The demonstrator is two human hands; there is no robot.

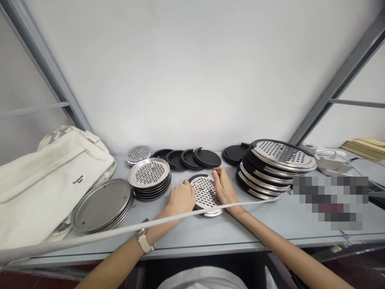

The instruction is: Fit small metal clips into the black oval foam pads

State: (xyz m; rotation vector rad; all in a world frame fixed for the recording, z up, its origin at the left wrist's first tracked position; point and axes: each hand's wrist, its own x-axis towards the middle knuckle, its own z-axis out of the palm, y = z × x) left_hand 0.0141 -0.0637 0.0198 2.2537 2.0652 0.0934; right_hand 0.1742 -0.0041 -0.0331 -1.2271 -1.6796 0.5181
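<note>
A round metal grater, full of slots and partly edged by a black rim, lies on the table between my hands. My left hand has its fingers curled on the grater's left edge. Along the right edge, the fingers of my right hand are bent together against the metal, and their tips are partly hidden. Behind my hands, several black round holders overlap in a row. Beside my left hand rises a stack of round grater plates with raised teeth.
Tilted stacked graters with black rims stand at right. Plain metal discs and a cream cloth bag are at left. Smaller grater discs sit by the wall. A pale cord crosses in front of my wrists.
</note>
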